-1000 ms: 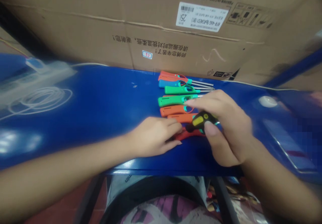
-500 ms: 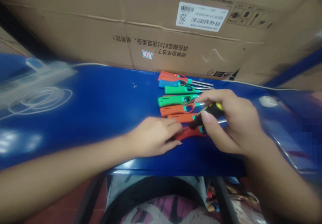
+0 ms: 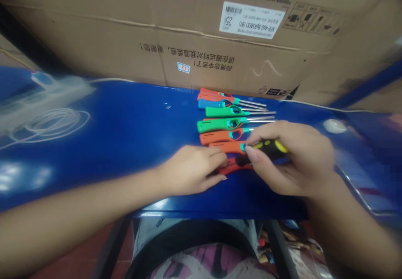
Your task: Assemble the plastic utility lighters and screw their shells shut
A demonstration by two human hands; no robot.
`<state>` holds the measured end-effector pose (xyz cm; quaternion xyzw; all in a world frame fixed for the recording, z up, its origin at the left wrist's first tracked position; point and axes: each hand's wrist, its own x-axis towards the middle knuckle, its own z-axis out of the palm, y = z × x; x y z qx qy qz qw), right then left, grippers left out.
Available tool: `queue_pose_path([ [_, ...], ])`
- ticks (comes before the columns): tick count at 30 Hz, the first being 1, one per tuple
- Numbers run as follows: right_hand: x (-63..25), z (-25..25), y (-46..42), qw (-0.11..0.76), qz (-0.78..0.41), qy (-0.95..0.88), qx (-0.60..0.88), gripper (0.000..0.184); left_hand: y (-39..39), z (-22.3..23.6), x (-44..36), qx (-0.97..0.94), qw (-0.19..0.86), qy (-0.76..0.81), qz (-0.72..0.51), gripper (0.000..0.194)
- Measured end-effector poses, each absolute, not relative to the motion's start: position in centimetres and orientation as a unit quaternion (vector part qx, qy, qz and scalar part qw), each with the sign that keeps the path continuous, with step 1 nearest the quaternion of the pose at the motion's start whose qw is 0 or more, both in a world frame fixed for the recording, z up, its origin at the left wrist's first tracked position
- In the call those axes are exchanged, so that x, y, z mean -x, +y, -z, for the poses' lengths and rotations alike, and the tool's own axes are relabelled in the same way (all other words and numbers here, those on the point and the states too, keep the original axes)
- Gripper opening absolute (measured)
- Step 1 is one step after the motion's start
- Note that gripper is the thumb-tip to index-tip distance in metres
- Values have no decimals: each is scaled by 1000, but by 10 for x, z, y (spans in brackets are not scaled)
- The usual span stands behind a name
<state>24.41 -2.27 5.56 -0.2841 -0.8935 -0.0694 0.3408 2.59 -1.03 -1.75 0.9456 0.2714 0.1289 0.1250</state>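
Note:
My left hand is closed around the handle end of a red long-necked gas lighter lying near the table's front edge. In my right hand is a screwdriver with a black and yellow handle, gripped between thumb and fingers. Its dark front end points left, over the red lighter; the tip cannot be made out. Just behind lie an orange lighter, partly covered by my fingers, and another orange one. Green lighters, a blue one and an orange-red one continue the row toward the back.
A large cardboard box stands along the back of the blue table. On the left are a blurred power strip and a coiled white cable. A white rounded object sits at right. Small slivers lie left of the lighters.
My right hand has shifted a little to the right and toward me, and the screwdriver handle has tilted flatter. More metal lighter necks show behind it. My left hand stays put.

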Motion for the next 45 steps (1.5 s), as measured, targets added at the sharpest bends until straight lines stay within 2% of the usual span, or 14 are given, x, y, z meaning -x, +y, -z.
queue_pose_path([
  [3, -244, -54, -22, 344, 56, -895, 277, 20, -10, 18, -26, -946, 120, 270, -129, 20],
  [8, -245, -52, -23, 335, 77, -889, 301, 13, -10, 19, -26, -947, 119, 269, -132, 19],
  [11, -245, -53, -24, 328, 46, -899, 287, 26, -10, 19, -26, -947, 115, 269, -131, 19],
  [16, -244, -53, -25, 334, 66, -894, 293, 14, -10, 18, -26, -945, 128, 271, -131, 20],
  [18, -244, -51, -24, 329, 42, -903, 272, 26, -10, 18, -26, -946, 126, 270, -130, 19],
  [20, -243, -50, -23, 330, 51, -904, 265, 30, -10, 18, -26, -945, 122, 272, -134, 18],
  [24, -243, -49, -22, 353, 98, -885, 287, 11, -10, 18, -26, -946, 125, 270, -127, 19],
  [27, -244, -51, -22, 356, 66, -895, 259, 15, -10, 17, -26, -948, 118, 269, -125, 19],
  [31, -244, -53, -22, 357, 73, -895, 257, 6, -10, 17, -26, -946, 123, 271, -126, 20],
  [35, -244, -52, -22, 363, 10, -898, 249, 24, -10, 17, -26, -947, 123, 271, -122, 20],
  [39, -245, -52, -22, 348, 81, -888, 290, 13, -10, 17, -26, -946, 127, 272, -124, 20],
  [43, -244, -52, -24, 347, 47, -899, 263, 23, -10, 17, -26, -946, 124, 273, -125, 20],
  [45, -243, -52, -25, 348, 53, -896, 270, 18, -10, 17, -26, -945, 125, 272, -129, 20],
])
